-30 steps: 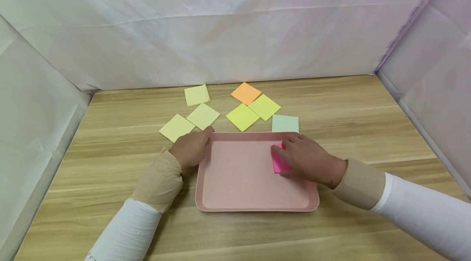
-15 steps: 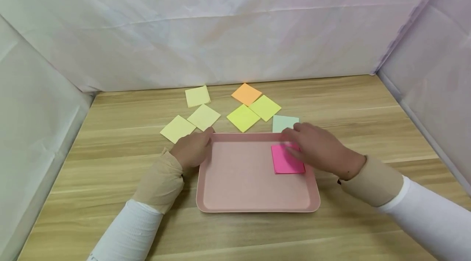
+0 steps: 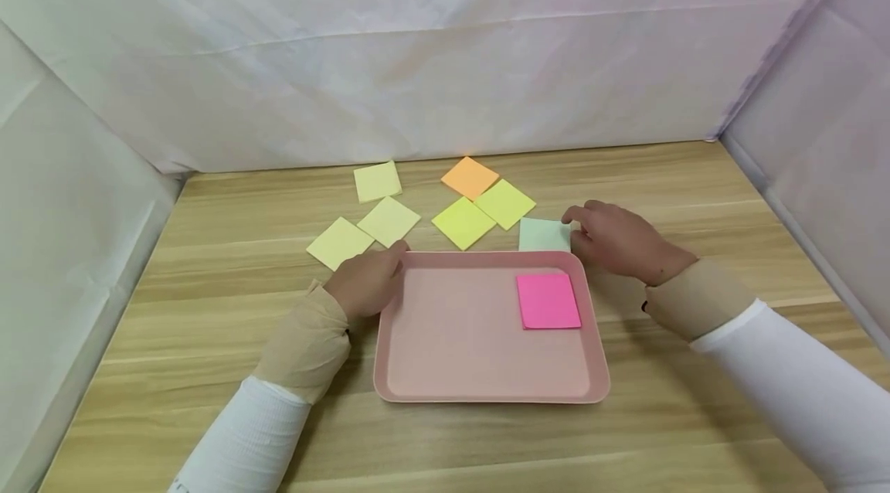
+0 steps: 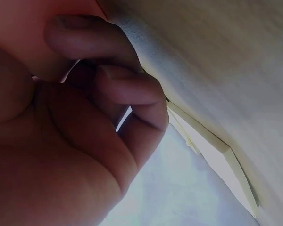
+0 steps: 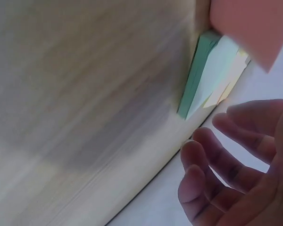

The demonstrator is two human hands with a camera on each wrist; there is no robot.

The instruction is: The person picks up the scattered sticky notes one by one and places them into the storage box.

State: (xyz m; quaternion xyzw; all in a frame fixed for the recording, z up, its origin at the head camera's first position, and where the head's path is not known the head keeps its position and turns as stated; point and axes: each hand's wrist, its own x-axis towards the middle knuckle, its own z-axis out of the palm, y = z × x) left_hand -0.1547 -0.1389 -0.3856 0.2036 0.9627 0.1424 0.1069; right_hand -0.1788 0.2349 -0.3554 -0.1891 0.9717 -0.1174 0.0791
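A pink tray (image 3: 452, 346) lies on the wooden table, held at its far left corner by my left hand (image 3: 367, 282). In the left wrist view that hand's fingers (image 4: 137, 94) are curled at the tray's side. Inside the tray, at the right, lies a bright pink sticky note pad (image 3: 549, 301). My right hand (image 3: 622, 242) hovers just right of a pale green sticky note pad (image 3: 541, 233), whose near edge the tray rim hides. The right wrist view shows loosely bent fingers with nothing between them, apart from the green pad (image 5: 203, 77).
Beyond the tray lie an orange pad (image 3: 470, 178), two bright yellow pads (image 3: 463, 222) and several pale yellow pads (image 3: 378, 181), flat on the table. The nearest pale yellow pad (image 3: 339, 243) is close to my left hand. White cloth walls (image 3: 445, 91) enclose the table.
My right hand has let go of the pink pad in the tray and moved up and right, over the rim to beside the green pad. The left hand has stayed on the tray.
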